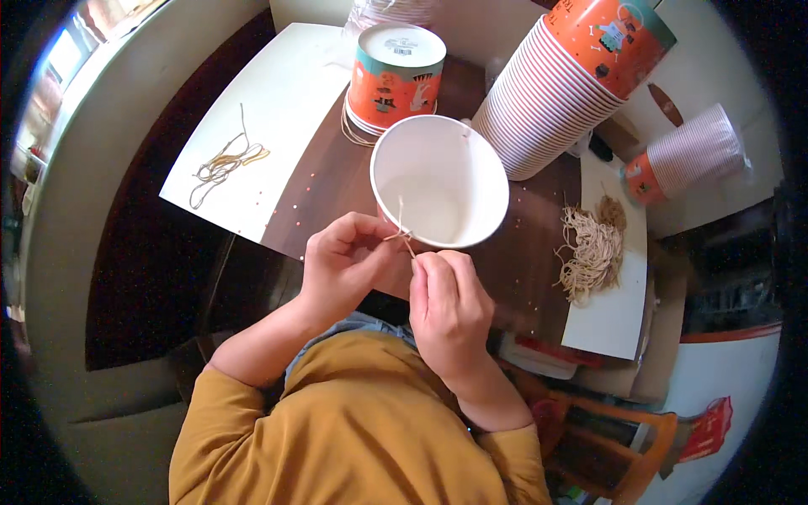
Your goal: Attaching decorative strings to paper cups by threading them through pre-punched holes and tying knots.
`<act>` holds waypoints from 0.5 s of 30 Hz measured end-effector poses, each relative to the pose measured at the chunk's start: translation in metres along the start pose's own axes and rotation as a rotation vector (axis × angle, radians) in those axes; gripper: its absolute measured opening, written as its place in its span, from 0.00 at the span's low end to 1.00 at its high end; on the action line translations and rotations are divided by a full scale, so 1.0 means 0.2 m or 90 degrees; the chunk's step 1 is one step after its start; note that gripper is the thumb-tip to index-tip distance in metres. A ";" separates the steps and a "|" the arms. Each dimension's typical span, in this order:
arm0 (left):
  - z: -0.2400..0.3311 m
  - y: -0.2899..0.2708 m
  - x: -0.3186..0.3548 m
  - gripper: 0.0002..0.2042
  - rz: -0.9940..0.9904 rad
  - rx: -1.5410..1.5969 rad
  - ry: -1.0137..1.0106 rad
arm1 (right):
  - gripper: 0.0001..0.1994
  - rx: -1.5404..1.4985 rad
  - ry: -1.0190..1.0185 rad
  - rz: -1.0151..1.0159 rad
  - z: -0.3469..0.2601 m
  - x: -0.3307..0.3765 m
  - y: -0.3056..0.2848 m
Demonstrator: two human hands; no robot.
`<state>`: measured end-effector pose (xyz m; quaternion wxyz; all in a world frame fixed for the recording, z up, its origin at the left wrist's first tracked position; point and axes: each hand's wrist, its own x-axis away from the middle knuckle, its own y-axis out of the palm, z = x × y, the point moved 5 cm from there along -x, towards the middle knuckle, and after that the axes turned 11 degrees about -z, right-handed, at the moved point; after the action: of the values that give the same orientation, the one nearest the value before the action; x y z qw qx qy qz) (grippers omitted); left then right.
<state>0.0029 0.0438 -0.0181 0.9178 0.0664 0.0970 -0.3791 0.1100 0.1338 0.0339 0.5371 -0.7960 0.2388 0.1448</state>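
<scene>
Currently both hands sit at the near rim of a white paper cup (439, 181) tilted over the dark worktop (522, 252) — left hand (341, 263) and right hand (446, 307) each pinched closed on the tan string (402, 236) at the rim. Loose string pile (593, 248) lies right, cup stack (547, 93) behind.

paper cup (438, 181): plain white inside | string (402, 237): pale tan | cup stack (394, 77): orange, teal band, small white figures | long stack (547, 93): red-and-white striped rims, orange base | string heap (593, 248): beige, perhaps browner on top | counter (522, 252): dark brown, dotted | sheets (278, 109): white | sleeves (362, 429): mustard yellow
</scene>
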 end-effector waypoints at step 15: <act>-0.14 -0.07 0.02 0.05 0.039 0.185 -0.079 | 0.09 -0.568 0.131 -0.108 0.21 -0.06 0.35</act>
<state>-0.0080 0.0363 -0.0472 0.9141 0.1778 -0.0178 -0.3641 0.0631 0.1531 -0.0308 0.1258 -0.9761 0.1396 0.1093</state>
